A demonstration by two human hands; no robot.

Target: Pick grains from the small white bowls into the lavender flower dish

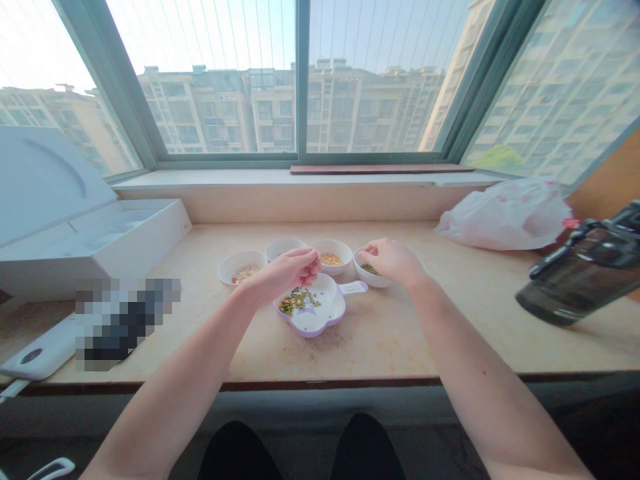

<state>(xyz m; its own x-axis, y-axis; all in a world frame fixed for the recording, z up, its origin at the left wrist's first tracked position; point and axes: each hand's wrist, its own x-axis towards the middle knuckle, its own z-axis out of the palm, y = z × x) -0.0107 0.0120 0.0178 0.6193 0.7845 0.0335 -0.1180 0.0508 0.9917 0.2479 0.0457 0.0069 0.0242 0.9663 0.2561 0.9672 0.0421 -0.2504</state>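
My left hand (296, 270) hovers over the purple-rimmed white dish (327, 310), its fingers curled together; whatever they hold is hidden. Mixed green and yellow beans (295, 301) lie in the dish's left part, and its short handle (353, 287) points right. Over the right-hand white bowl (376, 279), my right hand (393, 259) has its fingers pinched downward, and I cannot make out anything in them. Green beans (371, 269) show in that bowl. Behind the dish stand a bowl of yellow kernels (331, 259), a partly hidden bowl (286, 243) and a bowl of pale pieces (245, 274).
An open white box (145, 237) stands at the left, with a white device (43, 353) and a blurred-out dark object (125, 327) before it. To the right are a tied plastic bag (505, 213) and a dark bottle (575, 280). Windows rise behind the counter.
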